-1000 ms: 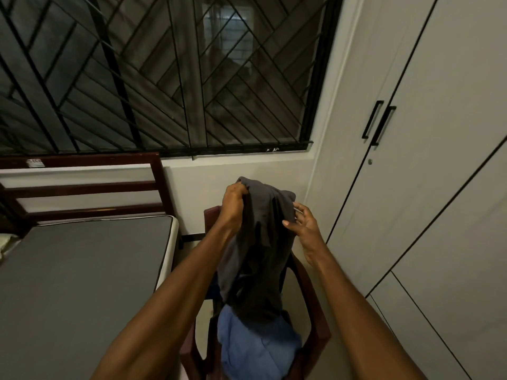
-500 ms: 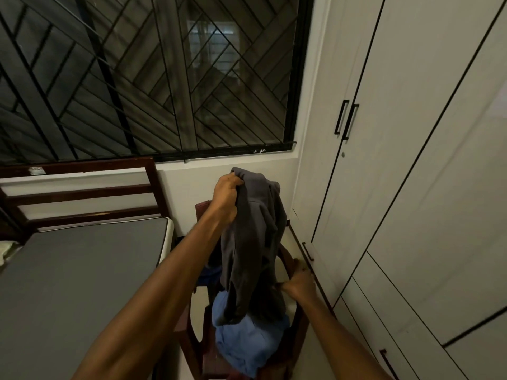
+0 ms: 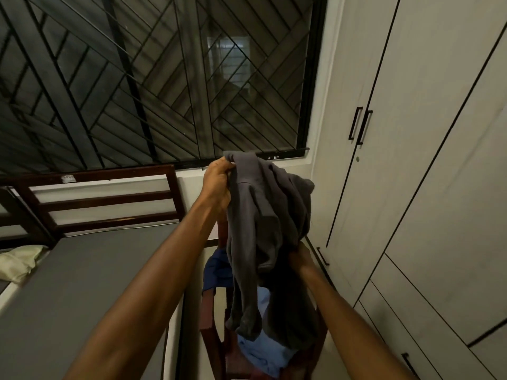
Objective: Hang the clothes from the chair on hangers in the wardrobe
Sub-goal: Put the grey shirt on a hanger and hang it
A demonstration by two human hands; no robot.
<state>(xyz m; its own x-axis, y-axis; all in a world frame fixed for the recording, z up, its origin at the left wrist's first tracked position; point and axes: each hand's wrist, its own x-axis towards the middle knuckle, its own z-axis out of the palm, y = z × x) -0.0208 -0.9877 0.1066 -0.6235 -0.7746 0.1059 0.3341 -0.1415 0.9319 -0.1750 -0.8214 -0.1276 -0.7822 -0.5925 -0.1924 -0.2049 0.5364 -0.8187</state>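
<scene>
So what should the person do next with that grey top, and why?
Probably lift the grey garment clear of the chair: the left hand grips its top, the right hand its side, the hem still trails over blue clothes, and the wardrobe doors are closed.

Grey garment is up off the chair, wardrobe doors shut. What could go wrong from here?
1. Both hands are on the grey garment: left hand grips its top, right hand its bunched side. The wardrobe doors are shut, so one grip must let go and the cloth may slip.
2. Its hanging end drapes onto the blue clothes on the chair and might drag them off.
</scene>
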